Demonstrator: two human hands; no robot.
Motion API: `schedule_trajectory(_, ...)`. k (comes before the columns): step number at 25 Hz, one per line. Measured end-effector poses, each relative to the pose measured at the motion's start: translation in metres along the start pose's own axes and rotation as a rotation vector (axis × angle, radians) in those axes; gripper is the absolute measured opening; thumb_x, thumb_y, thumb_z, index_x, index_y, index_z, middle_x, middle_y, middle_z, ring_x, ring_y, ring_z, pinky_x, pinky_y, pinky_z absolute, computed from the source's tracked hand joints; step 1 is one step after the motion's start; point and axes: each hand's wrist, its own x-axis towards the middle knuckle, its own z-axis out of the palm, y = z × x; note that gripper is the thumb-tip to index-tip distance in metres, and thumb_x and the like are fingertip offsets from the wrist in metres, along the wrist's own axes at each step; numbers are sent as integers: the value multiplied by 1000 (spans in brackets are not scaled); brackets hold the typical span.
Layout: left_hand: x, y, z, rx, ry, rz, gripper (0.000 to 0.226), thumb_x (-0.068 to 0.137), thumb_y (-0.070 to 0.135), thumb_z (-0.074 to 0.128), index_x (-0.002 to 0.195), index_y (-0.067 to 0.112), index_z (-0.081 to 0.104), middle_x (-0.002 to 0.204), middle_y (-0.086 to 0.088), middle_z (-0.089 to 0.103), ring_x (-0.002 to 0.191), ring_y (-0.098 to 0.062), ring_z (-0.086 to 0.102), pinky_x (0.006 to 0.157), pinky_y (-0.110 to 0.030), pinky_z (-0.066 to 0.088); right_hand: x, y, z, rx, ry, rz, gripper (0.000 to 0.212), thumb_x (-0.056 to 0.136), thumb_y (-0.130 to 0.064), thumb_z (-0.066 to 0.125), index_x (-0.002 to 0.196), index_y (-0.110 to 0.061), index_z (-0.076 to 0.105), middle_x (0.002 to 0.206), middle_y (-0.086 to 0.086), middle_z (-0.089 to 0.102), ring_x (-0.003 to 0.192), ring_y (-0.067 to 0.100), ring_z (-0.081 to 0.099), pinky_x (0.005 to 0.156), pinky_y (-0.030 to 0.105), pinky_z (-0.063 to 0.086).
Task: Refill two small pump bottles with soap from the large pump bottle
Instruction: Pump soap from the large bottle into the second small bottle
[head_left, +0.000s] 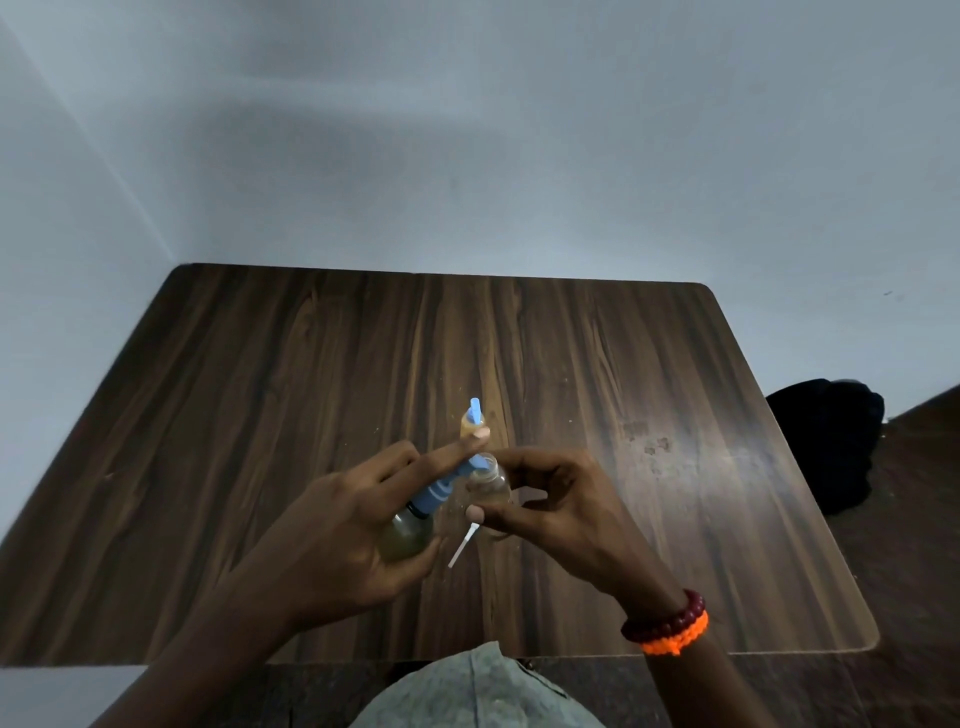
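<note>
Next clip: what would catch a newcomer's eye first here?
Both hands meet over the near middle of the wooden table: the left hand grips the large bottle, forefinger on its blue pump, spout at the small bottle held in the right hand. An orange bracelet circles the right wrist.

Above the surface (571, 364), the large pump bottle (410, 530) is left of an open small bottle (488, 486); another small bottle (471, 422) stands behind them.
</note>
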Motion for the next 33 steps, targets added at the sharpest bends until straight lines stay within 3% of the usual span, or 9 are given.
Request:
schedule_trajectory(2,-2,0,-1,1,-4,10,90,86,54,61,157,62,7,108,11,61,77,-8,66,65,-28,62,-1,-1,-2,5,-11,-1,35,86,-17,83,118,-10,76,111,2,79,101,19,76,84,46,66)
schedule_trajectory(4,-2,2,-1,-26,5,13,77,85,52,63,149,64,22,110,10,62,82,-10,68,66,-31,63,-2,-3,-2,-15,-25,-11,35,86,-18,83,119,-9,76,111,3,79,100,18,76,83,44,66)
schedule_trajectory(7,-2,4,-1,-44,10,17,62,84,53,64,140,52,36,115,8,65,88,-12,70,70,-35,64,-2,-3,3,-35,-43,-28,34,86,-18,83,118,-8,75,109,4,79,97,18,77,80,43,66)
schedule_trajectory(13,-2,1,-9,-20,-114,-15,83,85,59,60,153,65,12,122,12,64,96,-10,70,81,-30,62,-6,1,0,10,-19,-20,33,86,-16,83,118,-11,76,108,-3,79,98,13,77,81,30,66)
schedule_trajectory(18,0,7,-11,-80,-40,-4,61,84,62,61,137,58,33,117,12,66,94,-7,70,77,-33,63,-5,-2,4,9,-45,-28,33,85,-18,83,116,-9,76,108,5,79,95,20,77,79,43,66)
schedule_trajectory(24,-1,9,-15,-49,-64,-14,82,85,59,60,153,66,14,123,11,65,93,-10,71,77,-31,63,-6,-2,1,107,-20,12,32,86,-16,83,116,-12,76,112,3,80,103,21,77,85,49,65)
schedule_trajectory(29,1,13,-15,-78,-21,8,60,85,57,63,139,54,36,116,13,66,91,-5,69,74,-30,63,-6,-4,4,101,-30,-13,32,85,-17,84,116,-10,76,111,5,79,101,24,77,82,50,66)
schedule_trajectory(33,1,14,-16,-67,-12,0,72,85,57,63,147,59,28,125,11,67,97,-8,72,78,-32,64,-7,-6,3,147,-17,-9,31,86,-14,82,116,-11,76,111,5,81,102,23,78,85,44,67)
